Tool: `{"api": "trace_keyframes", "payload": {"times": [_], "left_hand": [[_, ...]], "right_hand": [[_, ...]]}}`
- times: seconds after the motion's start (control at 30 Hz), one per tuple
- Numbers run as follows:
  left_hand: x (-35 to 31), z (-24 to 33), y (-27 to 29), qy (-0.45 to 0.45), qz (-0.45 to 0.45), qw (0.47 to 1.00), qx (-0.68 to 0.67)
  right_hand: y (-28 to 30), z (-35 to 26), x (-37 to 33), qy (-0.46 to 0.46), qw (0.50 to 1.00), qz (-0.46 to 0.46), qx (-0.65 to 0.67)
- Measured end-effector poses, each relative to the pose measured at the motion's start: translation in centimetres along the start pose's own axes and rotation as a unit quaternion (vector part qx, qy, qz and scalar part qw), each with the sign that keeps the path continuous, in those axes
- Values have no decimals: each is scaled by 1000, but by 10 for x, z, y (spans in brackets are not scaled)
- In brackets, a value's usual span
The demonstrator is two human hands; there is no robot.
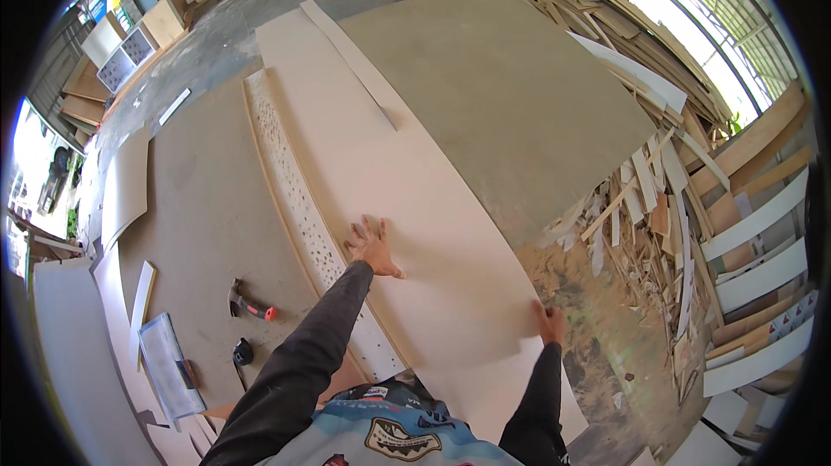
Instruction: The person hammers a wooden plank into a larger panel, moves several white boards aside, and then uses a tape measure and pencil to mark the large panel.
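A long pale pinkish-white sheet [450, 293] runs away from my body across the work surface. My left hand [374, 248] lies on it with the fingers spread, close to a long narrow strip [299, 189] with wooden edges and a white, dark-speckled face. At the sheet's right edge, my right hand [550, 324] has its fingers curled onto the rim, gripping it. Farther off, a narrow pale strip [346, 59] rests on the sheet. Left of my left forearm lie a claw hammer [251, 302] with a red-tipped handle and a black tape measure [243, 351].
A large grey-brown board [511, 94] spans the far right. Wood offcuts [645, 189] pile up beside it, with stacked boards [597, 7] behind. At left are a clear plastic case [169, 362] and a curved pale panel [127, 180]. Cabinets [130, 51] stand far left.
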State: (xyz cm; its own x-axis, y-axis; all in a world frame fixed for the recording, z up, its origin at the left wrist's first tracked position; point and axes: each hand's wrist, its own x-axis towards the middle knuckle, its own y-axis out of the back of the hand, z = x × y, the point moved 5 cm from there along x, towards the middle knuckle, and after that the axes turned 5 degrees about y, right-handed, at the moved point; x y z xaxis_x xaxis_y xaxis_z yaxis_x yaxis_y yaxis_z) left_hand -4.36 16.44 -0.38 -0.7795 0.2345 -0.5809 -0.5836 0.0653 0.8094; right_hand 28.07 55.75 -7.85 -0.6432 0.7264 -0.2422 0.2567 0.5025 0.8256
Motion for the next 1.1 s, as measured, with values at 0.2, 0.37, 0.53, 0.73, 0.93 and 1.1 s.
{"api": "trace_keyframes", "payload": {"times": [0.2,0.37,0.53,0.73,0.93,1.1], "left_hand": [[9,3,0,9,3,1000,9],[25,-14,-4,17,2,1000,12],[7,9,-8,2,0,999,38],[3,10,-2,-3,-5,999,36],[-10,2,3,14,-8,1000,12],[-12,12,7,7,-4,1000,20]], "right_hand": [[18,0,-17,51,995,83,-11],[8,-67,6,61,992,79,-82],[-21,-153,44,53,987,46,-142],[-37,-194,67,97,985,35,-138],[-5,-78,9,72,997,23,-8],[22,-9,-23,103,991,86,-2]]}}
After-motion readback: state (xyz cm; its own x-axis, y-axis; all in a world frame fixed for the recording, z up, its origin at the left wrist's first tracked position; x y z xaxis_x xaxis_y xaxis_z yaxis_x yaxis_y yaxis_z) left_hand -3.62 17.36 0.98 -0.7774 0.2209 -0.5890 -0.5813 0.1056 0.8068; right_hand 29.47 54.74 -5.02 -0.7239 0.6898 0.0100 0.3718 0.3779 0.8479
